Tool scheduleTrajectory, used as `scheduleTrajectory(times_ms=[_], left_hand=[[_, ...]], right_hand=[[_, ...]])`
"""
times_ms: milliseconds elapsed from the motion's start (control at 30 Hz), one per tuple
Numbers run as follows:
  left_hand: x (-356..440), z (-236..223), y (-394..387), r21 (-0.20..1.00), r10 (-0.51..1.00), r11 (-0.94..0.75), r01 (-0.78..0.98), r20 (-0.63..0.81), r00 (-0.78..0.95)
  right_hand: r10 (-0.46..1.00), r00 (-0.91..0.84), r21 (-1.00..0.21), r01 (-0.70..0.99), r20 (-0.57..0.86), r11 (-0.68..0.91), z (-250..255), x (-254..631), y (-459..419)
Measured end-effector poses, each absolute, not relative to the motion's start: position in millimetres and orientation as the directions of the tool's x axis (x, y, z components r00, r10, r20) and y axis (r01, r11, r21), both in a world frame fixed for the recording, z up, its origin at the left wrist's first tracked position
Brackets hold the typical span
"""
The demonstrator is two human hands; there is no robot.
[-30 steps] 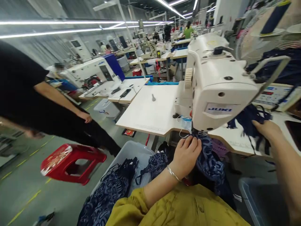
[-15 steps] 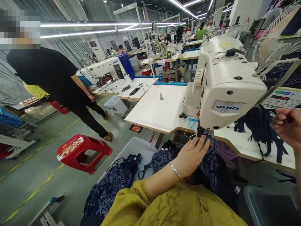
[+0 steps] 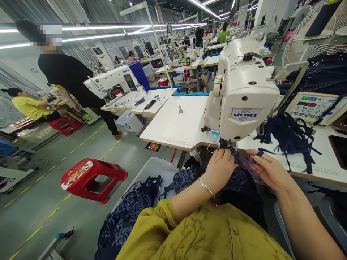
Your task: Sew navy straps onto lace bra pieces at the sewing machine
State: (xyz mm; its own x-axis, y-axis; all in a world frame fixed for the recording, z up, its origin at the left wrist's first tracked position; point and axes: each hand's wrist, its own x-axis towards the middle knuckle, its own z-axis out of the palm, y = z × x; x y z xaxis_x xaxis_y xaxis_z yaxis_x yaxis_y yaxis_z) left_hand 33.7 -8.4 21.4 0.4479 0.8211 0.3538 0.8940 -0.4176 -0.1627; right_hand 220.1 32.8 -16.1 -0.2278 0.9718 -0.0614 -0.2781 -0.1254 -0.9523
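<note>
My left hand is closed on dark blue patterned lace fabric right under the needle of the white sewing machine. My right hand sits beside it, pinching a small navy strap piece between thumb and fingers. A pile of navy straps lies on the white sewing table to the right of the machine.
A pale plastic bin holding more blue lace garments stands at my left knee. A red stool is on the floor. A person in black stands by another machine. A control panel and fan are at right.
My right hand has come down from the strap pile to the needle area, carrying a navy strap piece. The person in black has walked farther away to the left.
</note>
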Motion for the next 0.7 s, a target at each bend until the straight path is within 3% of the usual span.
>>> scheduleTrajectory(times_ms=[200, 400, 600, 700], left_hand=[[30, 21, -5, -0.134, 0.795, -0.465, 0.875, 0.371, 0.479], [13, 8, -3, -0.052, 0.679, -0.634, 0.771, 0.439, 0.588], [-4, -9, 3, 0.196, 0.637, -0.697, 0.69, 0.611, 0.47], [-5, -11, 6, 0.168, 0.598, -0.737, 0.655, 0.613, 0.516]], right_hand=[[0.974, -0.206, -0.933, -0.325, -0.091, -0.156, -12, 202, 40], [0.982, -0.188, -0.996, -0.083, -0.004, -0.02, -10, 196, 56], [0.98, -0.188, -0.998, 0.012, 0.065, 0.068, -14, 194, 61], [0.983, -0.166, -0.991, 0.094, 0.079, 0.096, -16, 190, 60]])
